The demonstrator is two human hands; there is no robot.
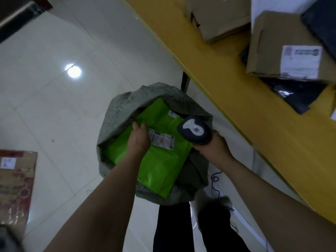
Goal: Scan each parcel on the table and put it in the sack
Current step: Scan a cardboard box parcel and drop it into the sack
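Observation:
A grey-green sack [116, 113] stands open on the floor beside the yellow table [236, 99]. A bright green plastic parcel [160, 160] with a white label lies in its mouth, over another green parcel [163, 111] deeper inside. My left hand [139, 137] grips the upper green parcel at its left side, fingers curled over the edge. In my right hand [214, 144] is a dark handheld scanner [194, 129], held over the sack's right rim. On the table lie brown cardboard parcels [283, 50] [218, 17] and black plastic parcels [296, 95].
A decorated cardboard box [16, 182] stands on the white tiled floor at the left. A blue cord [216, 182] trails from the scanner down past the sack. My dark trouser legs [172, 228] are below the sack. A table leg [185, 82] stands behind the sack.

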